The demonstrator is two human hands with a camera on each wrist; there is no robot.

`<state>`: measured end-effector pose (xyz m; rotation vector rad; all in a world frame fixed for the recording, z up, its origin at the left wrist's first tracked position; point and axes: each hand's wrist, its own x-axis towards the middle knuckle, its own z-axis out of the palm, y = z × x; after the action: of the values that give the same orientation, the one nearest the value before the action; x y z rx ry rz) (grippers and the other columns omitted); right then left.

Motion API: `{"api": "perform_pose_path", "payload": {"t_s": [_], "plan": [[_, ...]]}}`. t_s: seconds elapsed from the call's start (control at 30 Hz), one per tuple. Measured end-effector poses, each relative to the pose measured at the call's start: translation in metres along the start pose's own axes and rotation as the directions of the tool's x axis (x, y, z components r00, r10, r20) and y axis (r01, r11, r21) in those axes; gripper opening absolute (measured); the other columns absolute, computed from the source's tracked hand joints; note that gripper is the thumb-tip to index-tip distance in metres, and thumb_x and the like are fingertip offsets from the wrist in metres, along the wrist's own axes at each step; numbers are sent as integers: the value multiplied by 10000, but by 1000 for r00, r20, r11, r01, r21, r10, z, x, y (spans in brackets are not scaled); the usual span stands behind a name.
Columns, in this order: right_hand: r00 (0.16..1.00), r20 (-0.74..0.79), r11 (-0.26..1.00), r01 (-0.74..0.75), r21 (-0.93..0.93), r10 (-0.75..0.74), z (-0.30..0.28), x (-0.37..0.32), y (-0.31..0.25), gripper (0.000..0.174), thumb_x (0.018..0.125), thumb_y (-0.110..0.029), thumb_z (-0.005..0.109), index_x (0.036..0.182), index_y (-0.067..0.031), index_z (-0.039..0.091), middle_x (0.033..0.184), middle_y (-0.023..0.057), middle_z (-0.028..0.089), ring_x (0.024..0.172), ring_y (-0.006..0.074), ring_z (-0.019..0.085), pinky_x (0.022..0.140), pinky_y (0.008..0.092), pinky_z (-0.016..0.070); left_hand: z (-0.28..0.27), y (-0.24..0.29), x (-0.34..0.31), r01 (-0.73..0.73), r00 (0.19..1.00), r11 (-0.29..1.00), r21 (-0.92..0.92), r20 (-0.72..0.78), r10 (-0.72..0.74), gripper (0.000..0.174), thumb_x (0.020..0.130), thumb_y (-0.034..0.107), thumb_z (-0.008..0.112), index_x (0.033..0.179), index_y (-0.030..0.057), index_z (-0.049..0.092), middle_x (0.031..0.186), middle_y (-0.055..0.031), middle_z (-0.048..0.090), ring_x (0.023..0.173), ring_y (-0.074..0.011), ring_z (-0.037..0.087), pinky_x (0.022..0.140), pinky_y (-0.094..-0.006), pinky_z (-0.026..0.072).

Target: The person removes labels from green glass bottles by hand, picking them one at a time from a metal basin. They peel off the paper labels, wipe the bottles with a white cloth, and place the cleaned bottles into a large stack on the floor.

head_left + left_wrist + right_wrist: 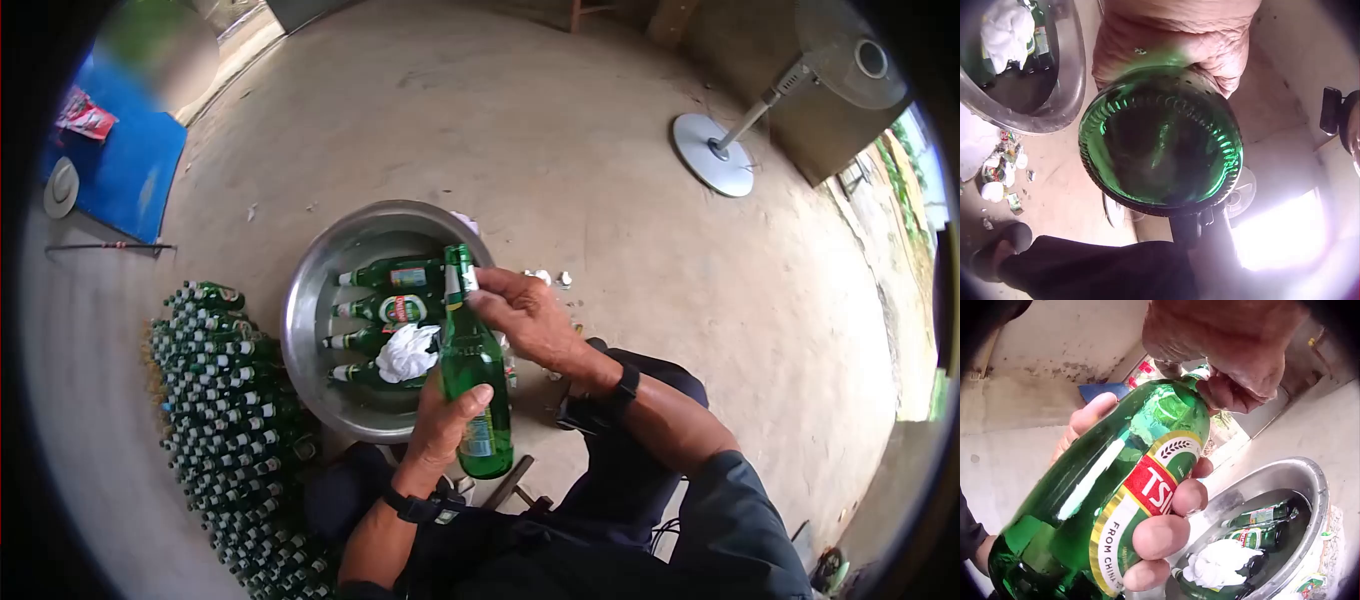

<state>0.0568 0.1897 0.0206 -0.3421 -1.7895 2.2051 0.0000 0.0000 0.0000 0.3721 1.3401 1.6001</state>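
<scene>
A green bottle (478, 370) is held over the right rim of a metal basin (300, 340). My left hand (440, 425) grips its body, fingers wrapped round the label side in the right wrist view. At the neck, my right hand (525, 315) pinches with thumb and fingers by the pale neck label. The round base of the bottle (1160, 144) fills the middle of the left wrist view. Several green bottles (1266, 515) lie in the water of the basin, and a crumpled white cloth (408, 353) rests on them.
Many green bottles (235, 430) stand packed together left of the basin. Scraps and torn labels (1007, 172) lie on the floor beside it. A standing fan (735, 140) is at the upper right, a blue surface (130, 150) at the upper left.
</scene>
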Motion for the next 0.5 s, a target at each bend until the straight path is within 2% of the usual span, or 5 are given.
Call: {"api": "perform_pose_path", "payload": {"t_s": [0.1, 0.2, 0.23, 0.3, 0.5], "plan": [[993, -73, 993, 92, -76, -97, 20, 8, 3, 331, 998, -193, 608, 1219, 53, 625, 967, 101, 694, 916, 139, 628, 814, 327, 531, -13, 15, 1, -3, 1000, 998, 68, 13, 2, 579, 813, 283, 733, 1305, 31, 562, 1097, -15, 610, 956, -114, 573, 833, -297, 488], [976, -211, 943, -16, -331, -57, 6, 4, 26, 344, 942, -304, 687, 1016, 28, 631, 771, 75, 613, 730, 136, 559, 629, 368, 483, 12, 7, -7, 36, 999, 998, 43, -36, -34, 611, 806, 266, 741, 1332, 17, 553, 1110, -31, 625, 934, -122, 600, 797, -293, 517], [963, -264, 956, -25, -293, -56, 9, 2, 28, 383, 899, -346, 687, 921, 30, 617, 711, 208, 618, 677, 319, 624, 641, 464, 486, 16, 4, -9, -11, 998, 998, 65, -53, 14, 619, 805, 258, 743, 1339, 12, 550, 1116, -38, 630, 929, -123, 607, 789, -292, 524], [948, -272, 924, 50, -380, -163, 11, 2, 35, 450, 928, -403, 664, 863, 36, 593, 707, 293, 592, 688, 473, 607, 655, 522, 475, 6, -1, -11, -14, 998, 992, 127, -65, 23, 620, 812, 220, 743, 1352, -4, 537, 1141, -51, 632, 970, -141, 608, 851, -309, 519], [911, -392, 909, -54, -413, -124, 12, 9, 37, 559, 995, -509, 585, 825, 21, 634, 714, 286, 632, 747, 493, 654, 699, 553, 498, -3, -16, 4, -117, 988, 931, 346, -52, 143, 684, 823, 220, 758, 1404, 4, 470, 1220, -86, 604, 1075, -198, 589, 984, -360, 468]]}}
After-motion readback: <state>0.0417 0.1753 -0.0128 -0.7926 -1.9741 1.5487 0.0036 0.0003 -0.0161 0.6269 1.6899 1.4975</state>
